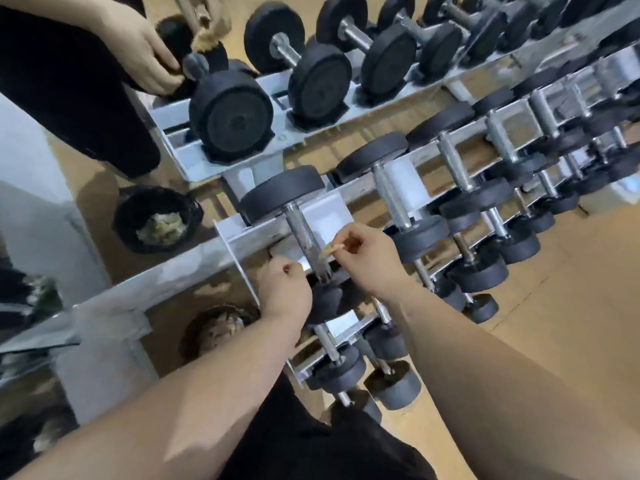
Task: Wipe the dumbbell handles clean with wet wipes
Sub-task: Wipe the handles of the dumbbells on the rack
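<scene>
The fingers (348, 241) of my right hand (367, 263) are pinching a small crumpled tan wipe (331, 250), narrow and tight, and pressing it against the knurled handle (303, 233) of a dumbbell (282, 192) on the middle rack rail (194, 252). At 8 o'clock of the wipe my left hand (284, 289) is curling into a fist beside the handle's lower end; I cannot tell whether those fingers are holding anything. The handle is running from 11 to 5 o'clock between its two black heads, the lower one half hidden under my wrists. Bare handle is lying open toward 11 o'clock. At 3 o'clock the next dumbbell (394, 199) is sitting near, leaving my knuckles only a narrow gap. At 9 o'clock, past the rail's edge, a black-lined bin (157, 220) is standing on open floor. At 11 o'clock another person's hand (138, 50) is working on the top shelf.
</scene>
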Available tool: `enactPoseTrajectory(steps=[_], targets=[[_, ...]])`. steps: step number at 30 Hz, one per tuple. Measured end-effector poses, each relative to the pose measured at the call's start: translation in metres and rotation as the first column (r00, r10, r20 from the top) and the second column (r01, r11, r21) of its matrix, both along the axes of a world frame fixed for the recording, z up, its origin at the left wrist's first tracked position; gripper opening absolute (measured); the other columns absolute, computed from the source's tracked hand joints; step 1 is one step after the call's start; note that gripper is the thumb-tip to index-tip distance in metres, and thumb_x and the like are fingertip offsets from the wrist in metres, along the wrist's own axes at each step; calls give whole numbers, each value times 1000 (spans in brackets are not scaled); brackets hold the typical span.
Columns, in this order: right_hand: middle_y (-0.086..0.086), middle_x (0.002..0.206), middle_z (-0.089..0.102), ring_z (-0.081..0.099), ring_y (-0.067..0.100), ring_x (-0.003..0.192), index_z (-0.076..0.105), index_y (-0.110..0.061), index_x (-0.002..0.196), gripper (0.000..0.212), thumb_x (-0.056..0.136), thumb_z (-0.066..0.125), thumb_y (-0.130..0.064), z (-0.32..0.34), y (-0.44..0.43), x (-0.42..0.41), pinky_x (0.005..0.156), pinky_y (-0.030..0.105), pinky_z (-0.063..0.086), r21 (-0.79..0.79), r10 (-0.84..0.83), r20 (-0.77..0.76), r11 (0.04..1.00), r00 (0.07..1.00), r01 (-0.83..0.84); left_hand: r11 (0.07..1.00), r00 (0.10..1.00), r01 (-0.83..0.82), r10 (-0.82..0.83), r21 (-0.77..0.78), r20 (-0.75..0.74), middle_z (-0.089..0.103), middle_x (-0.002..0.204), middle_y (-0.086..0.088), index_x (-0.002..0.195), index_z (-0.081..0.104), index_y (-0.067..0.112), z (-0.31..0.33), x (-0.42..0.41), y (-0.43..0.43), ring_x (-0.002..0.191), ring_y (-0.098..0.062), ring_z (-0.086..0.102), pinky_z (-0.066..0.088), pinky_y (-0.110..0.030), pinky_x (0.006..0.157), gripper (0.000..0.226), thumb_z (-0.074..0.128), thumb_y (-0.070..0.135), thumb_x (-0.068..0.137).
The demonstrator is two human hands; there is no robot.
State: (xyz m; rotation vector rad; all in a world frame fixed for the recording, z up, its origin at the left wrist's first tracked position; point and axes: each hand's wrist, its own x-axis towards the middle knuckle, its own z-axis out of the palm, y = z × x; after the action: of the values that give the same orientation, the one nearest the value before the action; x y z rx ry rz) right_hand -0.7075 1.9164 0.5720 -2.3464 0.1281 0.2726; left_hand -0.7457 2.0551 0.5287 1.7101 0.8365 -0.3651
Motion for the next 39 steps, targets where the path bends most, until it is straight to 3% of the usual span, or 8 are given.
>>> enactPoseTrajectory(steps=[5,8,13,18,25,32,36,39], targets=[[-12,66,64,58,0,62,66,-18,79,13,77,79,-22,-28,20,17,66,19,48,-3,70,-66,998,995,-70,996,997,-46,51,76,-59,63,111,-14,100,55,14,-27,-1,-18,95,-34,56,47,-41,83,17,39,20,102],[-10,65,61,56,9,63,60,-22,78,15,79,75,-20,-42,20,27,64,27,48,-108,172,-7,979,985,-171,985,986,-167,168,35,-12,57,117,-5,121,57,9,-34,-4,-28,106,-25,50,37,-35,90,27,40,17,102],[-6,67,58,54,18,65,53,-22,90,23,85,75,-22,-46,13,51,64,29,47,-71,378,25,924,926,-375,955,958,-284,286,-81,18,53,91,-2,83,48,24,-43,-7,-35,90,-30,50,37,-38,76,13,39,30,90],[-9,69,63,58,13,68,66,-15,77,17,86,77,-24,-52,8,67,69,31,50,-22,452,69,892,889,-452,949,941,-308,315,-69,126,49,80,-2,81,50,16,-43,-11,-36,75,-19,44,35,-33,65,14,44,21,92],[-4,66,60,56,14,66,60,-12,70,23,85,78,-16,-61,-27,74,66,31,49,42,786,-18,618,618,-785,927,910,-374,367,0,192,58,88,-2,78,57,16,-54,-9,-40,82,-18,50,36,-32,72,17,46,16,92],[7,72,67,58,20,67,64,-30,69,21,81,81,-33,-68,-9,84,65,32,50,248,528,114,805,842,-538,897,866,-432,440,-88,237,55,79,6,75,55,18,-55,-8,-42,80,-14,50,37,-26,72,14,46,19,85],[7,75,71,61,12,68,73,-22,75,19,85,78,-37,-58,-24,77,69,30,51,306,610,-83,768,788,-562,909,885,-414,414,-48,214,57,81,3,83,58,12,-52,-10,-42,78,-13,50,37,-26,69,17,46,9,94],[2,74,69,59,8,68,74,-15,79,11,83,81,-22,-60,-19,73,68,27,50,278,587,-34,783,809,-557,909,885,-416,410,-25,222,57,80,2,82,59,13,-51,-10,-42,78,-14,51,36,-30,69,16,46,13,91]])
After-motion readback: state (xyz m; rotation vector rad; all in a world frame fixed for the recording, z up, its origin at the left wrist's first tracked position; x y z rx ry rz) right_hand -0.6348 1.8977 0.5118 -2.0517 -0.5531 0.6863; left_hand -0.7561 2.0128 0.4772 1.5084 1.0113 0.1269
